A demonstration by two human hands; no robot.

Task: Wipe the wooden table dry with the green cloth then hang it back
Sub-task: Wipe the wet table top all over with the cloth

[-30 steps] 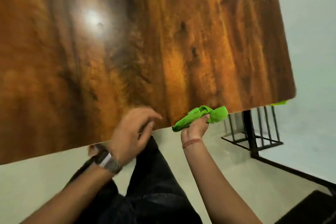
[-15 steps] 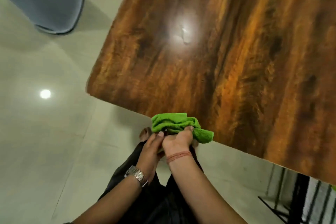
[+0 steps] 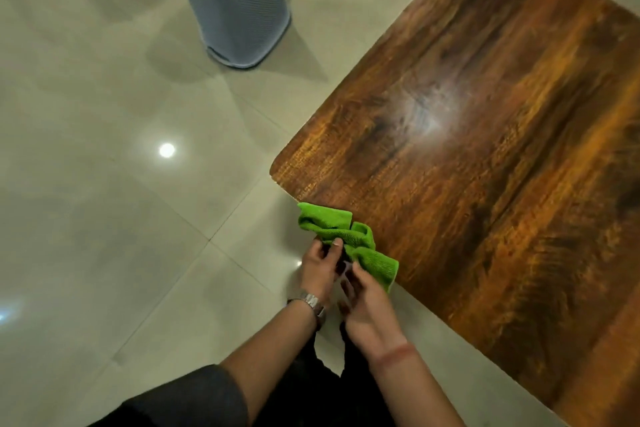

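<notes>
The wooden table [image 3: 485, 156] fills the right side, its rounded near-left corner pointing toward the floor at centre. The green cloth [image 3: 332, 225] is bunched just off that corner, at the table's near edge. My left hand [image 3: 320, 270], with a metal watch on the wrist, pinches the cloth's middle. My right hand [image 3: 363, 302], with a red thread on the wrist, holds the cloth's right end from below. A pale glare patch lies on the tabletop.
A tall grey ribbed bin [image 3: 235, 0] stands on the glossy beige tiled floor [image 3: 104, 218] at the top centre-left, apart from the table. My dark trousers show below the hands.
The view has swung left, bringing the table's left corner, the floor and the grey bin into sight. My left hand has joined the right on the cloth, now held off the table's corner.
</notes>
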